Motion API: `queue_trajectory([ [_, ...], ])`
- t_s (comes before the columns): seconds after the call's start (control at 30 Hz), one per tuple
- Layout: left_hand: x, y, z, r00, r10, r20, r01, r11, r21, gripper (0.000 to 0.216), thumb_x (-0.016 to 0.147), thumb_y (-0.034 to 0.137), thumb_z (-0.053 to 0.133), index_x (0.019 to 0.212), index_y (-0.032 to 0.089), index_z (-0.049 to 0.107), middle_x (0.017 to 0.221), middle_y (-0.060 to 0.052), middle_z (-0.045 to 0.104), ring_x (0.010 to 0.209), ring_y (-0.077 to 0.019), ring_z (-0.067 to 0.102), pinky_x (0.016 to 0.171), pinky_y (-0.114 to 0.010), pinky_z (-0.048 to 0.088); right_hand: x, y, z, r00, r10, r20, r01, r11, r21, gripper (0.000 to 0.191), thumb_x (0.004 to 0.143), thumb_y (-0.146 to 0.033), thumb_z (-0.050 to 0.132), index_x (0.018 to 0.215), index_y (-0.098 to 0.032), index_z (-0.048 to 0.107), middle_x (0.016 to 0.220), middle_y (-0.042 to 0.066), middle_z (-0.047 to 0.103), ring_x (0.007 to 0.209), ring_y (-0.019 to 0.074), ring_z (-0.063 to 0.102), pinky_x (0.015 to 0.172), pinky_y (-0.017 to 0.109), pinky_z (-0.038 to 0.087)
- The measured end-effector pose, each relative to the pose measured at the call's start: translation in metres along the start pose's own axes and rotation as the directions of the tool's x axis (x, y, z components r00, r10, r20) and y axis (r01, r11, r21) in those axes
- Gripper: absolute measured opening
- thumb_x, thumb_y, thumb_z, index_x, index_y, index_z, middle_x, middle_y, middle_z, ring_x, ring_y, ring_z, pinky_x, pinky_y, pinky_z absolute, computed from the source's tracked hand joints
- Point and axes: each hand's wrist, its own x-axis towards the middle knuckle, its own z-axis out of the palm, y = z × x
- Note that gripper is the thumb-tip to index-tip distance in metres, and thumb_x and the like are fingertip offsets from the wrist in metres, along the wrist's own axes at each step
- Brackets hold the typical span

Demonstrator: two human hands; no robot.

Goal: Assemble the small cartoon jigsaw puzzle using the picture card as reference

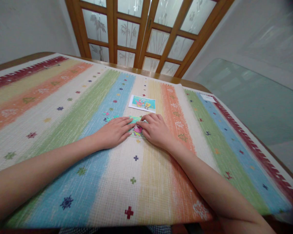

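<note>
A small, partly assembled jigsaw puzzle (137,130) in turquoise and pink lies on the striped tablecloth between my two hands. My left hand (116,131) rests flat across its left side, fingers stretched out and tips on the surface. At the right side, my right hand (157,130) has its fingers bent and close together, with index and thumb at a jigsaw piece that they mostly hide. Several loose jigsaw pieces (107,119) in turquoise, pink and dark colours lie just beyond my left hand. Behind the puzzle sits a picture card (143,103) with a pink and a yellow cartoon figure.
The striped tablecloth (122,182) covers a wooden table, whose far edge (158,77) shows. A white slip (208,98) lies at the far right. Beyond the table stand wooden doors (139,32) with glass panes, and a glass panel (246,97) leans at right.
</note>
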Motion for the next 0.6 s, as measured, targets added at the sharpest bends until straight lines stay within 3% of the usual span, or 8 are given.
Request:
queue_trajectory([
  [0.17,0.0,0.0,-0.001,1.0,-0.005,0.026,0.005,1.0,0.019,0.054,0.106,0.045,0.028,0.147,0.017,0.048,0.155,-0.012,0.045,0.145,-0.0266,0.038,0.12,-0.044,0.027,0.003,0.01,0.007,0.98,0.18,-0.085,-0.166,0.974,0.154,0.033,0.093,-0.019,0.048,0.117,-0.022,0.071,0.11,0.01,0.067,0.103,0.027,0.054,0.085,0.04,0.037],
  [0.6,0.0,-0.001,0.001,1.0,0.004,0.003,-0.004,1.0,0.019,0.054,0.106,0.045,0.027,0.147,0.018,0.047,0.154,-0.011,0.046,0.145,-0.0263,0.036,0.121,-0.044,0.024,0.008,0.014,0.016,0.973,0.214,-0.082,-0.19,0.953,0.238,0.028,0.091,-0.017,0.053,0.109,-0.021,0.074,0.105,0.01,0.071,0.1,0.0259,0.058,0.085,0.04,0.041],
])
